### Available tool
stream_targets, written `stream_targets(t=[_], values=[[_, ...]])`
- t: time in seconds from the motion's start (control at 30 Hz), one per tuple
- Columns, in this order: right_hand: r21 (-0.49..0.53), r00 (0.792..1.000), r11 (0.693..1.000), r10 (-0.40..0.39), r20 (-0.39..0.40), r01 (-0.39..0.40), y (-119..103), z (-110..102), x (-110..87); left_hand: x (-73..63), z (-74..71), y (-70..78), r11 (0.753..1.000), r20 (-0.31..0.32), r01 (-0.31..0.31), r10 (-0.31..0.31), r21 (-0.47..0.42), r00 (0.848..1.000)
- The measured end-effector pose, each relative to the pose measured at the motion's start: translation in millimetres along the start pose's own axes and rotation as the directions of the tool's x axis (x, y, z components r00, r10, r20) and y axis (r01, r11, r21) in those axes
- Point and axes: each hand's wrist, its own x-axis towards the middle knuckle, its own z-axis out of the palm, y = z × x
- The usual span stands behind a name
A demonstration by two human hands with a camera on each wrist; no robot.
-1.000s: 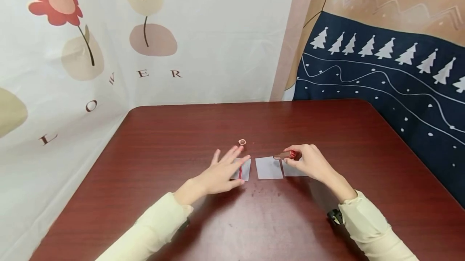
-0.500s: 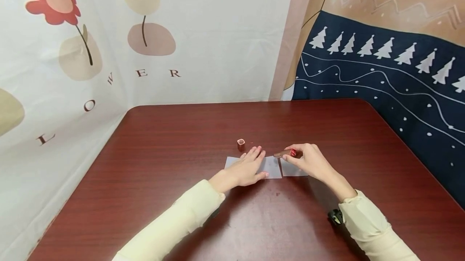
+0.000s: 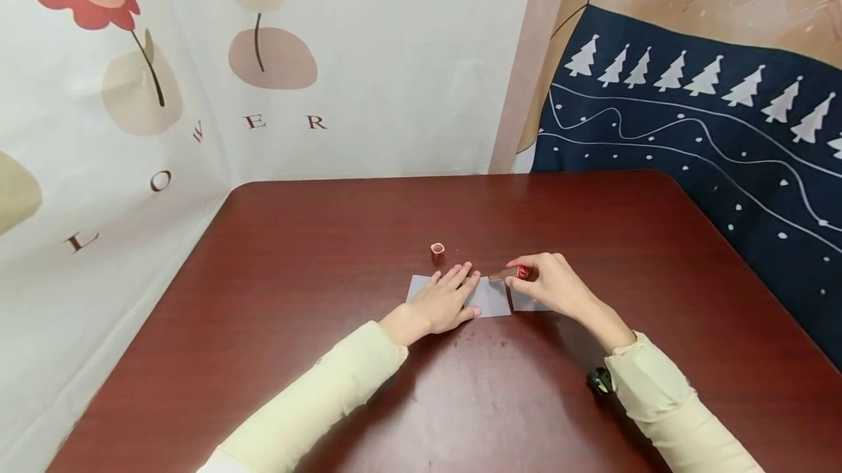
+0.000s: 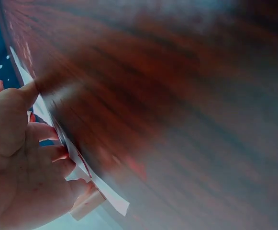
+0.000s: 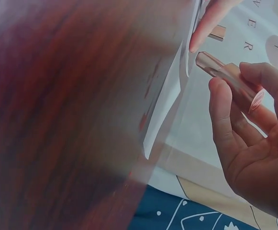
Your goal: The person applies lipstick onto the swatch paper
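Pinched in the right grip (image 3: 558, 289), a shiny copper tube with a red end (image 5: 232, 79) hangs near the far edge of the middle square white paper sheet (image 3: 495, 298). The left grip (image 3: 442, 305) lies flat across that sheet's left part. Light paper could skid if the tube drags its unpressed right side; a forward slip of the flat grip could topple the upright copper cap (image 3: 437, 254) beyond the sheet's left.
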Motion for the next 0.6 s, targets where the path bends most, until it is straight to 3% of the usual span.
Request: stream_targets(t=[0.3,0.6], values=[[-0.023,1.0,1.0,0.0,-0.005,0.0,-1.4,-5.1,1.4,6.6,-7.0,1.8,0.999,0.044,0.014,-0.016,0.034,0.999],[-0.024,1.0,0.999,-0.029,0.008,0.029,-3.3,4.1,1.6,1.7,0.2,-2.6,0.998,0.072,0.035,-0.039,0.05,0.997]])
